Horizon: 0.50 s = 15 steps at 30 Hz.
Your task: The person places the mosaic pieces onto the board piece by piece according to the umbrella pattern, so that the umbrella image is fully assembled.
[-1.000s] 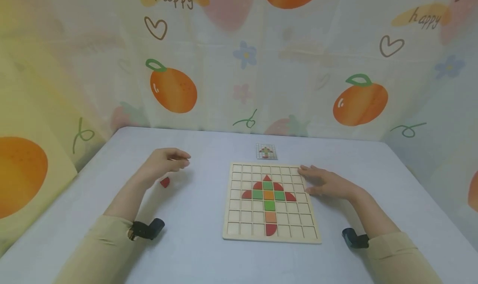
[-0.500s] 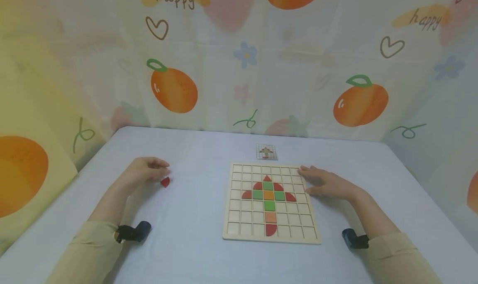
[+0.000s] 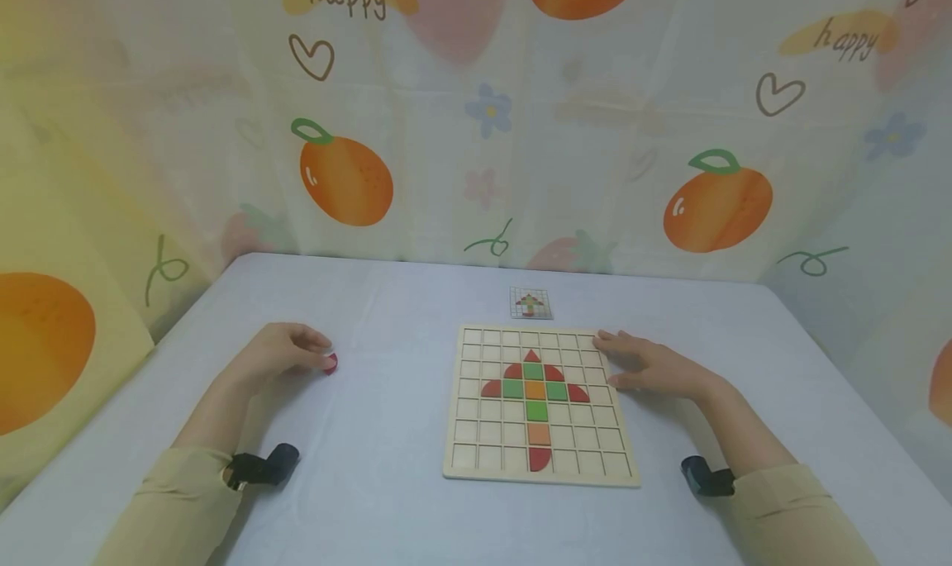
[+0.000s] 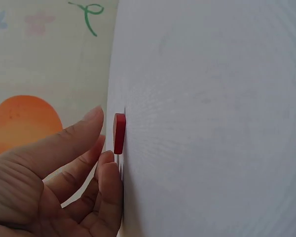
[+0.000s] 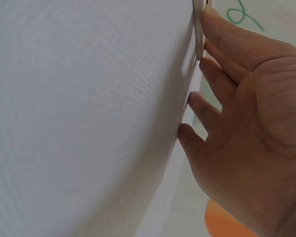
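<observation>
A small red piece [image 4: 119, 133] with a rounded side lies on the white table at the left. My left hand [image 3: 281, 353] is right beside it, thumb and fingers loosely bent around a gap; in the left wrist view the thumb tip and fingertips are close to the piece without pinching it. My right hand [image 3: 656, 363] rests at the right edge of a pale wooden grid board [image 3: 476, 454], its fingers spread and slightly bent. On the board, red, green and orange pieces form an arrow-like figure, with an orange square [image 3: 535, 389] in its middle.
Behind the board lies a small card [image 3: 530, 302] printed with a similar figure on a grid. A white cloth [image 3: 387, 500] covers the table. A fruit-patterned curtain [image 3: 439, 169] hangs along the back and sides.
My left hand has moved left and down toward the red piece, its fingertips now beside it. The right hand and the board have stayed put.
</observation>
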Tool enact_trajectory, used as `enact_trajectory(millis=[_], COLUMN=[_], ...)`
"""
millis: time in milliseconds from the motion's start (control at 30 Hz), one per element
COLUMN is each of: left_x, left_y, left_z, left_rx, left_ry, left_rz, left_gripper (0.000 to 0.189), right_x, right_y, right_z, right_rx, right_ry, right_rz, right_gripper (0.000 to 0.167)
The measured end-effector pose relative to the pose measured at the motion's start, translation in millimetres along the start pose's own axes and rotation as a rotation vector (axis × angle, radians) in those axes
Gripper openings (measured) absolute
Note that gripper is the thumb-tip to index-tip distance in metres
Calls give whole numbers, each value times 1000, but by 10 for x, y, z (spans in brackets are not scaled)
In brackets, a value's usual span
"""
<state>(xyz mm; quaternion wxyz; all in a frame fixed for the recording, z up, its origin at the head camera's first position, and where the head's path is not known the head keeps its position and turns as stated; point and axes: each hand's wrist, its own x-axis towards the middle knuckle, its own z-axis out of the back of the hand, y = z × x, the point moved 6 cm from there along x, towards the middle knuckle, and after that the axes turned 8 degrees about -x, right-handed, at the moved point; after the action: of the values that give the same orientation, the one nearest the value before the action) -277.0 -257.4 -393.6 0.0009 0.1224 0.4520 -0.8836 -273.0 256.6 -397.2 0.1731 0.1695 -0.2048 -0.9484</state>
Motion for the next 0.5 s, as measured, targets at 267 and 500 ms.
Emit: enact_trajectory(millis=[267, 500], left_x=[12, -1], left_y=[-34, -53], left_z=[-12, -15], left_rx=[123, 173], left_ry=[-11, -28], left_rz=[-19, 8], left_gripper=[45, 35], right_x=[3, 11], right_y=[-10, -16], right_z=[-6, -10], right_rx=[1, -6], right_ry=[-2, -2], right_rz=[4, -3], right_gripper=[72, 73])
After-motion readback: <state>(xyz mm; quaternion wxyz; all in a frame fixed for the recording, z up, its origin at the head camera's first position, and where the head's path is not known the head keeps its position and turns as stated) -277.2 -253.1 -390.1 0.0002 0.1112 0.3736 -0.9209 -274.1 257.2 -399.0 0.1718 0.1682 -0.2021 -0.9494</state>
